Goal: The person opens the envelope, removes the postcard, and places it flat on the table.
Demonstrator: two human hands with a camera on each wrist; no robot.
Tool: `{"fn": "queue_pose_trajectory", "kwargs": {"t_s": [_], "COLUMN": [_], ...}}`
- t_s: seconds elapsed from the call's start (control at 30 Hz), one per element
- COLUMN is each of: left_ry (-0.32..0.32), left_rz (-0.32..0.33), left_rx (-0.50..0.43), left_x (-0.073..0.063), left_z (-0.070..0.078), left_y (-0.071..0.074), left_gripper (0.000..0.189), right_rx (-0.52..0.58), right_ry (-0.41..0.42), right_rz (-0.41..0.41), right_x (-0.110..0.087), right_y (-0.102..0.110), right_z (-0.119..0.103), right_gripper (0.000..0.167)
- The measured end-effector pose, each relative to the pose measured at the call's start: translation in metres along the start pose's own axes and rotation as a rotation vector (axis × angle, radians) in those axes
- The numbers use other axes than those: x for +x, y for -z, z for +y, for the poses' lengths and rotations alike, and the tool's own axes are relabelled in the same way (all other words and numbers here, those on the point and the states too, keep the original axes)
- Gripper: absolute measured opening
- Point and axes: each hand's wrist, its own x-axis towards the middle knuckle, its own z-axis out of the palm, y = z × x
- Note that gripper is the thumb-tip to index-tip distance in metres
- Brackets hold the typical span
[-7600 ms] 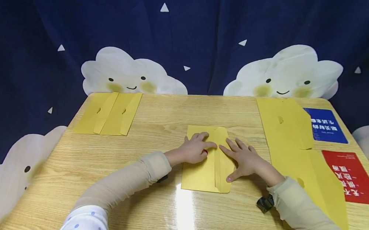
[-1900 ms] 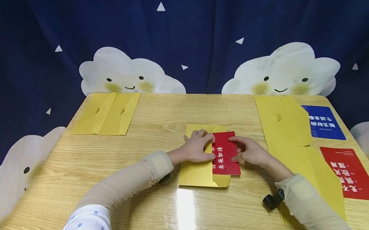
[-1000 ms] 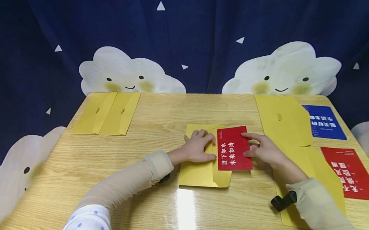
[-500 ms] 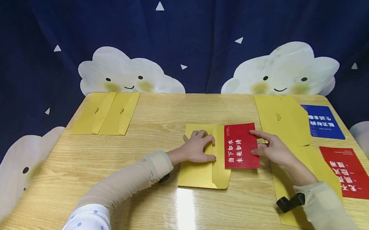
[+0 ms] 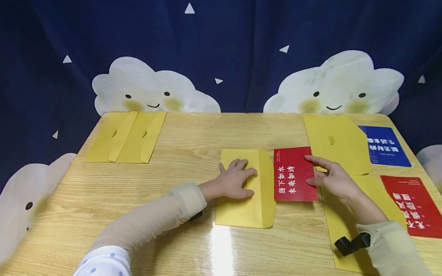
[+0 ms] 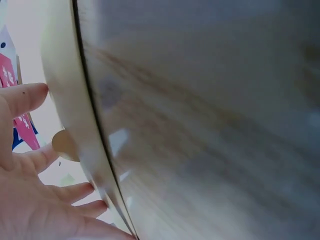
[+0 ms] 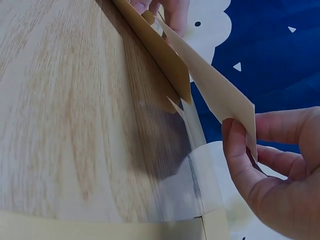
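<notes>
A yellow envelope (image 5: 234, 212) lies in the middle of the table, its flap (image 5: 267, 191) unfolded to the right. My left hand (image 5: 236, 181) rests on it with fingers spread; in the left wrist view the envelope (image 6: 70, 85) shows edge-on by the fingertips. Thumb and fingers of my right hand (image 5: 334, 180) pinch the right edge of a red card (image 5: 293, 176) with white characters. That card sits just right of the flap. From the right wrist, the card (image 7: 215, 87) shows its pale back, tilted up off the table.
Two yellow envelopes (image 5: 134, 143) overlap at the back left. On the right lie two more, a far envelope (image 5: 336, 144) and a near envelope (image 5: 349, 230), the latter partly under my right arm. Beside them are a blue card (image 5: 388, 147) and a red card (image 5: 418, 208).
Earlier both hands were at the envelope's flap. The red card then showed at its opening, and my right hand has drawn it out rightward. My left hand has stayed on the envelope.
</notes>
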Motion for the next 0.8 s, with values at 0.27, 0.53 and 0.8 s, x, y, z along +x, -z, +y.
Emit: {"fn": "queue_pose_trajectory", "kwargs": {"t_s": [0.27, 0.53, 0.8], "left_ry": [-0.086, -0.19, -0.254], "left_rz": [0.015, 0.052, 0.037], "left_rx": [0.031, 0.174, 0.314], "left_x": [-0.009, -0.028, -0.052], "left_z": [-0.004, -0.018, -0.027], "left_y": [0.004, 0.005, 0.003], "left_gripper": [0.058, 0.061, 0.067], "right_rx": [0.009, -0.037, -0.085], "right_ry": [-0.014, -0.037, -0.035], "right_rz": [0.026, 0.063, 0.082], "right_x": [-0.003, -0.006, -0.011], "right_y": [0.005, 0.009, 0.013], "right_z": [-0.003, -0.001, 0.0], "right_gripper": [0.069, 0.067, 0.064]}}
